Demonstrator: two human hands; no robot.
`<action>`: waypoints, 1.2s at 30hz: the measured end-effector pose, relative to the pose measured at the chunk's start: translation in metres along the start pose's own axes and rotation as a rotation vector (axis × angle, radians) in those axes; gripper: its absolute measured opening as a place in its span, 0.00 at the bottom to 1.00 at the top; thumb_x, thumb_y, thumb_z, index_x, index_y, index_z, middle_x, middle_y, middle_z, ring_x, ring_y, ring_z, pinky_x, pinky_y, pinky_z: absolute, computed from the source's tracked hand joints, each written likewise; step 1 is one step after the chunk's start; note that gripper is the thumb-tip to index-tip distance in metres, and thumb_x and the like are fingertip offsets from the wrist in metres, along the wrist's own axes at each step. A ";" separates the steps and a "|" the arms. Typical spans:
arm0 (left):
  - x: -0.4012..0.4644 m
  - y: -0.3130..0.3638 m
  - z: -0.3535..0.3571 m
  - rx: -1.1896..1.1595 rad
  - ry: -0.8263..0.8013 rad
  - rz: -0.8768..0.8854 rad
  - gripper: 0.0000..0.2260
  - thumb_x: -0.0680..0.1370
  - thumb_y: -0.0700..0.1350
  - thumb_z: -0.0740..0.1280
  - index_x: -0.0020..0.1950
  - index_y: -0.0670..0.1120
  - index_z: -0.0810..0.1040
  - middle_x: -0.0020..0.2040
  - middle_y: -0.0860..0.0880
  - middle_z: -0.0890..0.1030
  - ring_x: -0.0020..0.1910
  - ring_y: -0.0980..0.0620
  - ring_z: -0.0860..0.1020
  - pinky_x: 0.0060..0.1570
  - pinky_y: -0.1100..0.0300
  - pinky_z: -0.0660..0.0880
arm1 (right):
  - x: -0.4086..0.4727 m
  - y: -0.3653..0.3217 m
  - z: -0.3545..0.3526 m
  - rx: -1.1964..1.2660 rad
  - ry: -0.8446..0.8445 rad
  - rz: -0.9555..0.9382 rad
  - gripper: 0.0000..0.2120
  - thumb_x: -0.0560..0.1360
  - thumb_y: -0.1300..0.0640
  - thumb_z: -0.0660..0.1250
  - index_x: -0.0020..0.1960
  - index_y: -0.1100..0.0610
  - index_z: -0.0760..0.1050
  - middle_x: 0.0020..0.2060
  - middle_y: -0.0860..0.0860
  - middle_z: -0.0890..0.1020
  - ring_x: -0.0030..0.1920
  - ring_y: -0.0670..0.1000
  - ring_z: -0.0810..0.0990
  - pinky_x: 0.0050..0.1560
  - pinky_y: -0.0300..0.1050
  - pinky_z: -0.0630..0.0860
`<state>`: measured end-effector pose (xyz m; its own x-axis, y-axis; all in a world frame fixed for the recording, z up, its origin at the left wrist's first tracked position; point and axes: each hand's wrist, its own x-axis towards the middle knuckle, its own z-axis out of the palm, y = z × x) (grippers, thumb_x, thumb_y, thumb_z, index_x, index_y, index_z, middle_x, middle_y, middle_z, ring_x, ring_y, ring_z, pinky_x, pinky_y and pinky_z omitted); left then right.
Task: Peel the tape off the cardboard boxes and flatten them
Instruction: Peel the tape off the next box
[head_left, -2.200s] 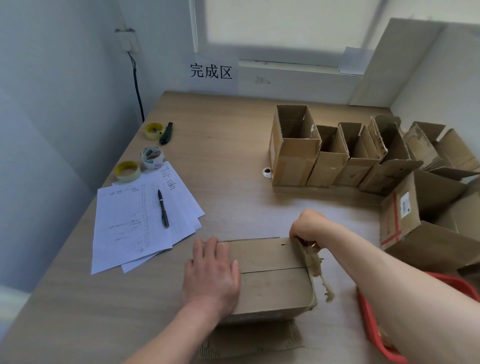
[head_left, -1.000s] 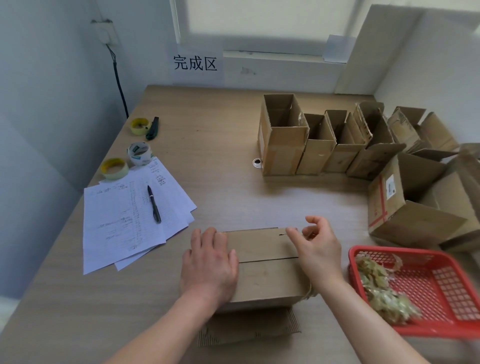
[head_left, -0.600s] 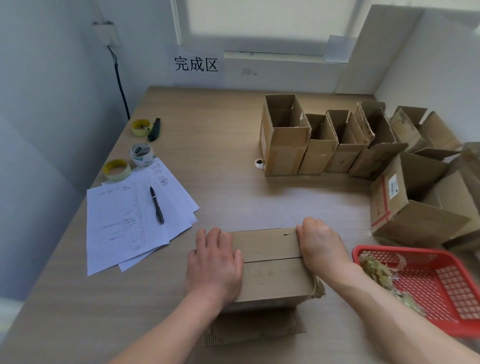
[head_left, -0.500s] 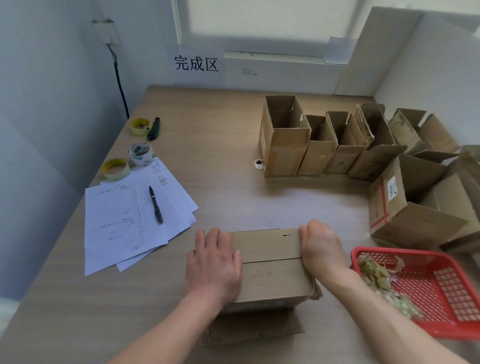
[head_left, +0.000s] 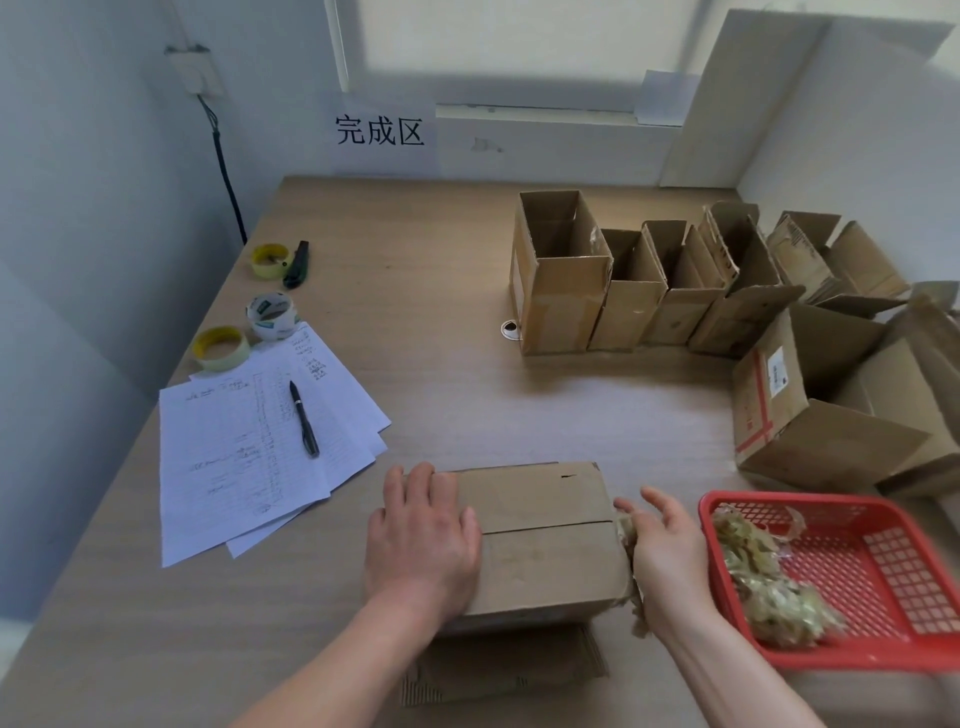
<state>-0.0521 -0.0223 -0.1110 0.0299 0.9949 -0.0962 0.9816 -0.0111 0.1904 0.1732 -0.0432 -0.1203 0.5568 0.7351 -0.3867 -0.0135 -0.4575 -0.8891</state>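
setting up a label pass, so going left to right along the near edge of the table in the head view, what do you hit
papers → left hand → cardboard box → right hand → red basket

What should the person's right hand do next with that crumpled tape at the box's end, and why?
Probably pull the crumpled strip of tape clear of the closed brown cardboard box and drop it in the red plastic basket: the right hand touches it, the left hand steadies the box.

Ahead of your hands, the bench (head_left: 441, 322) lies open up to the far wall. On your right, the red basket (head_left: 852, 660) and the open boxes (head_left: 623, 291) block passage; on your left, papers (head_left: 249, 447) and tape rolls (head_left: 270, 312).
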 end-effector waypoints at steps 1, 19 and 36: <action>0.000 0.000 0.001 -0.001 0.005 0.000 0.14 0.79 0.57 0.51 0.61 0.52 0.65 0.65 0.54 0.64 0.70 0.47 0.58 0.59 0.53 0.70 | -0.005 0.001 -0.002 -0.039 -0.007 -0.034 0.13 0.83 0.62 0.58 0.64 0.54 0.75 0.48 0.50 0.83 0.43 0.43 0.80 0.42 0.43 0.77; -0.003 0.001 -0.002 -0.041 0.057 0.031 0.09 0.80 0.53 0.54 0.55 0.50 0.66 0.58 0.51 0.68 0.63 0.47 0.64 0.56 0.51 0.71 | -0.025 0.030 -0.006 -0.079 0.113 -0.162 0.18 0.79 0.49 0.67 0.34 0.56 0.77 0.24 0.48 0.78 0.25 0.47 0.75 0.25 0.44 0.68; -0.005 0.000 -0.001 -0.070 0.093 0.046 0.09 0.80 0.52 0.54 0.55 0.50 0.67 0.57 0.50 0.71 0.60 0.46 0.65 0.55 0.50 0.71 | -0.019 0.005 -0.015 -0.491 -0.102 -0.254 0.22 0.81 0.38 0.58 0.40 0.54 0.76 0.35 0.48 0.79 0.40 0.53 0.79 0.39 0.49 0.72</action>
<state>-0.0521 -0.0274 -0.1090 0.0540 0.9985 0.0051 0.9639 -0.0535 0.2607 0.1751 -0.0674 -0.1139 0.4083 0.8863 -0.2184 0.5123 -0.4205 -0.7488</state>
